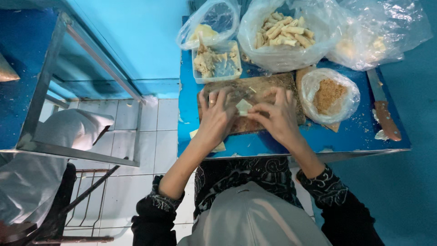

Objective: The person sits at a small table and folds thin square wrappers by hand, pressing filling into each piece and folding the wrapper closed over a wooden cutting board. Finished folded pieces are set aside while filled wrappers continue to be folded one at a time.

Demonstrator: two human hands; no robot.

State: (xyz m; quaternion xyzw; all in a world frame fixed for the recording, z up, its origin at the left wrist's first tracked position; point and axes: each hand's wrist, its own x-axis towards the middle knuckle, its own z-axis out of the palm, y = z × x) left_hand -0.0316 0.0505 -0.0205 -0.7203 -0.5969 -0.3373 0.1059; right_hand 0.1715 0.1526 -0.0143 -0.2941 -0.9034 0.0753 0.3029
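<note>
Both hands are down on a worn wooden board [268,86] on the blue table [346,134], close together and working the same small thing. The left hand [216,116] lies flat with its fingers spread, pressing on one side of a pale wrapper [243,107]; a ring shows on one finger. The right hand [277,116] pinches the wrapper's other edge between thumb and fingertips. The wrapper sits right between the two hands, partly folded, touching both.

Just beyond the left hand stands a clear plastic tub [217,63] with shredded filling, and behind it a small bag [209,27]. Beyond the right hand a big clear bag [284,34] holds a heap of finished rolls. Just to the right of the right hand sits a bag of brown crumbs [330,94], and farther right a knife with a wooden handle [384,114] lies near the table edge.
</note>
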